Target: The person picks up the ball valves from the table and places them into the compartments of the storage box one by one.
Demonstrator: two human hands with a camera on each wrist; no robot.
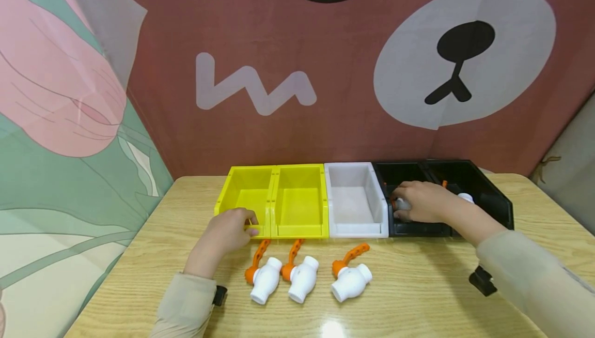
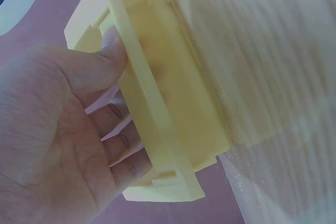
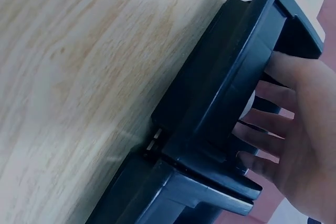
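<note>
My left hand [image 1: 231, 228] rests at the front lip of the leftmost yellow bin [image 1: 247, 178]. In the left wrist view its thumb touches the rim and its loosely bent fingers [image 2: 128, 169] lie behind the front wall, with nothing seen held. My right hand [image 1: 424, 201] reaches into the nearer black bin [image 1: 418, 229] and holds a white ball valve [image 1: 402, 204], mostly hidden by fingers and bin wall. White ball valves with orange handles lie on the table: a left one [image 1: 266, 280], a middle one [image 1: 303, 278] and a right one [image 1: 351, 281].
Between the yellow and black bins stands a white bin [image 1: 355, 229], beside a second yellow bin [image 1: 299, 230]. The far-right black bin [image 1: 504, 209] contains a white piece [image 1: 466, 197] and something orange. A printed cloth [image 1: 344, 136] hangs behind the wooden table [image 1: 409, 302].
</note>
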